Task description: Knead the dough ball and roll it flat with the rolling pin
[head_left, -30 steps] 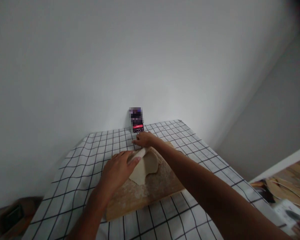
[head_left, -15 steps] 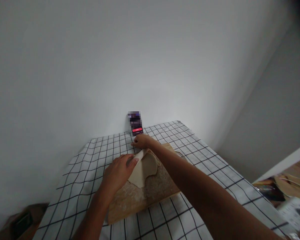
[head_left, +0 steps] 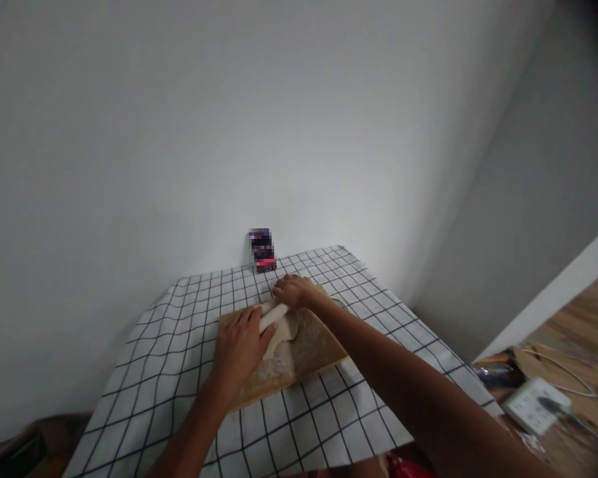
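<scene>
A pale rolling pin (head_left: 273,318) lies slantwise over a flattened sheet of dough (head_left: 285,332). My left hand (head_left: 240,340) is wrapped over its near-left end, with the thumb along the near side. At the far-right end, my right hand (head_left: 294,291) closes on the pin, its arm reaching in from the right. Beneath the dough is a floured wooden board (head_left: 309,362), set at an angle on the table. My hands hide both ends of the pin and part of the dough.
A black-and-white checked cloth (head_left: 164,358) covers the table. A phone with a blurred screen (head_left: 263,251) leans on the wall behind the board. On the floor at right lie a white power strip (head_left: 535,405) and cables. A brown box (head_left: 54,438) stands low at left.
My right hand has come down onto the pin and moved slightly right. The pin lies lower across the dough, covering more of it. The view has shifted, showing more floor at right.
</scene>
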Available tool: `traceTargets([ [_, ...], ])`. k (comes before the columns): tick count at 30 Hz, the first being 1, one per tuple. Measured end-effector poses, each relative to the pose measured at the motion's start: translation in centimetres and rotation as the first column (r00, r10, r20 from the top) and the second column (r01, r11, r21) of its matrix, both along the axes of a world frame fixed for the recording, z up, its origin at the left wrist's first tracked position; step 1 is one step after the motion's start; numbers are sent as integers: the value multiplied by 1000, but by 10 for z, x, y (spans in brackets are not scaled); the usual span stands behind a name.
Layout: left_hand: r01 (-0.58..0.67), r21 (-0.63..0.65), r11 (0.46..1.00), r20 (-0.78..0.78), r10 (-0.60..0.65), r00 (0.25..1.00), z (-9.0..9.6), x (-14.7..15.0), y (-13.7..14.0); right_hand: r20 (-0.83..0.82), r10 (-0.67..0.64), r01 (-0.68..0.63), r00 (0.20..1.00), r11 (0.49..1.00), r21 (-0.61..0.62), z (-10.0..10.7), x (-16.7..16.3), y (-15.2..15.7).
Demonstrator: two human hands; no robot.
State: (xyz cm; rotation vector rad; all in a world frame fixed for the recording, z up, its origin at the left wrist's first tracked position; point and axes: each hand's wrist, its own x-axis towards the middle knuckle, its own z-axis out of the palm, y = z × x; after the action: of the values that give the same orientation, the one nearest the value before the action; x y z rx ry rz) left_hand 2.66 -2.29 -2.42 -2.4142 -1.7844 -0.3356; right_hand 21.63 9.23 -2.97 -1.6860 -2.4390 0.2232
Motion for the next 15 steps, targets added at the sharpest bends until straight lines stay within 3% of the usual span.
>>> traceTargets([
  [4, -2, -17, 1000, -31, 1, 1000, 1, 8, -11, 2, 31, -31, 1000, 998, 59, -3, 15, -26],
  [10, 45, 9, 999, -64, -44, 997, 0, 17, -37, -59, -20, 30, 998, 986, 163, -14, 27, -59],
  [15, 68, 44, 997, -37, -66, 997, -13, 24, -61, -129, -30, 62, 991, 967, 249, -30, 39, -93],
])
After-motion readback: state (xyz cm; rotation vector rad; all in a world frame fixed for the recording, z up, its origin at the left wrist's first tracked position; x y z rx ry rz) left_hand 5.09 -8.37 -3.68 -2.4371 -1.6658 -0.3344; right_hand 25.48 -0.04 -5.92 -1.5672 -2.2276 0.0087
